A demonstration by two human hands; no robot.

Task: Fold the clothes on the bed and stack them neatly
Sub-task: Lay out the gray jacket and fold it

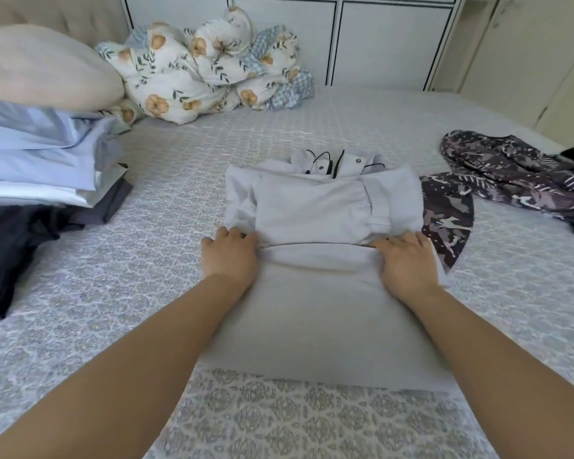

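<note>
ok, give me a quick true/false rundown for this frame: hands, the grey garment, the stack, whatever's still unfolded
1. Both hands rest on the light grey garment. True: the left hand and the right hand sit at its side edges.
2. The folded stack lies right of the garment. False: it lies to the left, near the beige pillow.
3. A dark patterned garment lies unfolded on the bed at the right. True.
4. The grey garment is fully spread out flat. False: its sleeves are folded across the chest.
5. The floral bedding covers the grey garment. False: it is bundled at the far side of the bed, apart from it.
</note>
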